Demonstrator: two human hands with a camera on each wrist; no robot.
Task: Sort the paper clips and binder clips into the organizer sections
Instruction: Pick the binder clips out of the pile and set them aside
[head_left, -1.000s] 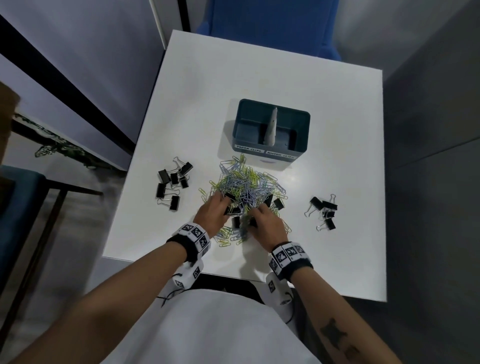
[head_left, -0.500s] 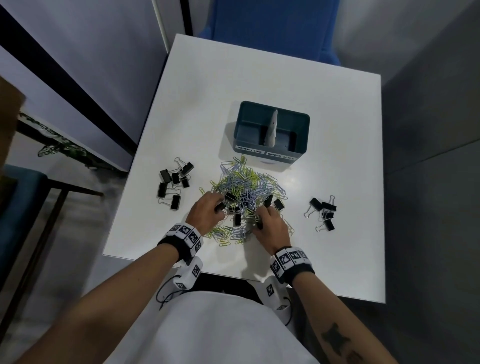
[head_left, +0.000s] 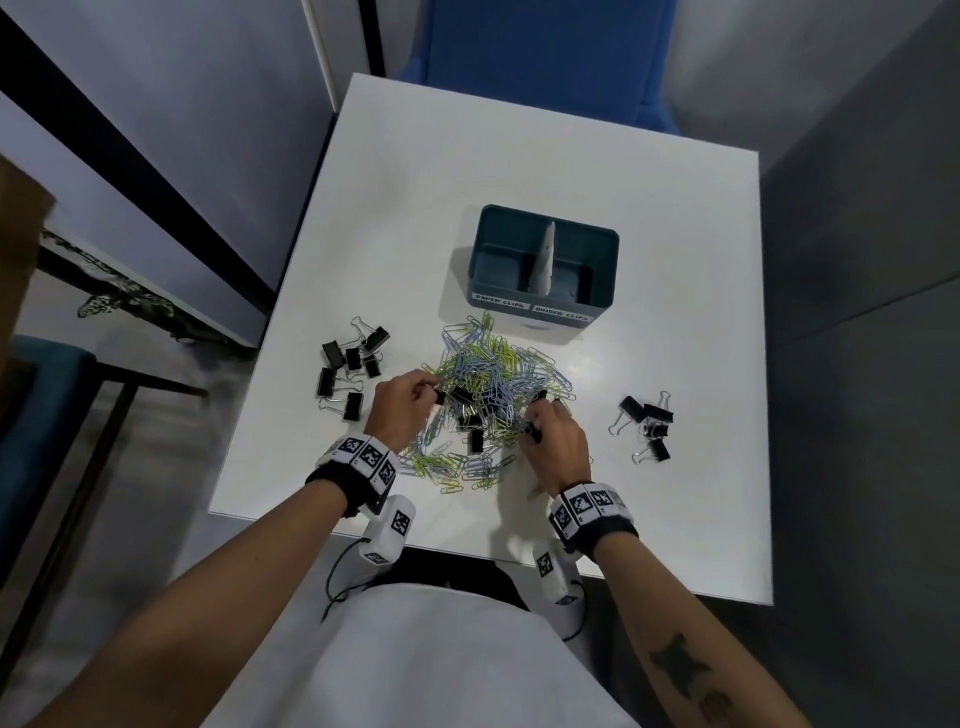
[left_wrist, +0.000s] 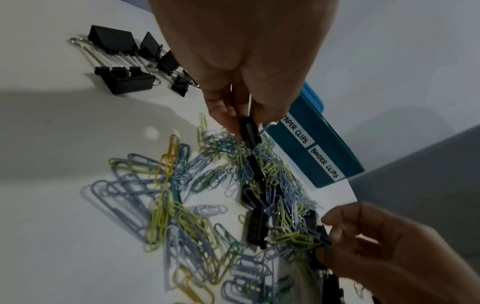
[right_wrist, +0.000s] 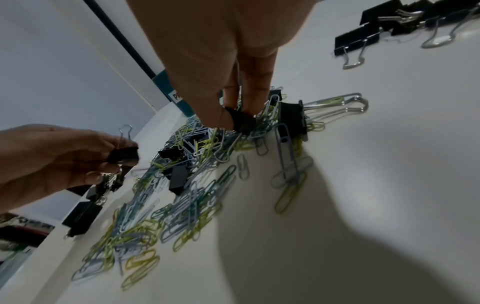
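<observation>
Head view: white worktop (head_left: 649, 218) beside pale wall panels, a blue chair (head_left: 545, 57) at its far edge and grey floor to the right. Central pile of paper clips (head_left: 488, 374), yellow-green, blue and grey, with black binder clips mixed in. Separate binder clip group on the left (head_left: 350, 371); another group on the right (head_left: 647, 428).

Left hand (head_left: 402, 410): fingers curled, pinching a black binder clip (left_wrist: 249, 131) at the pile's left edge. Right hand (head_left: 553, 436): thumb and fingers closed on another black binder clip (right_wrist: 241, 120) at the pile's right side, among tangled paper clips.

Organizer (head_left: 545, 275): teal box just beyond the pile, split by a pale upright divider (head_left: 543, 254), front labels reading PAPER CLIPS on the left and BINDER CLIPS on the right. No clips are visible in either section.
</observation>
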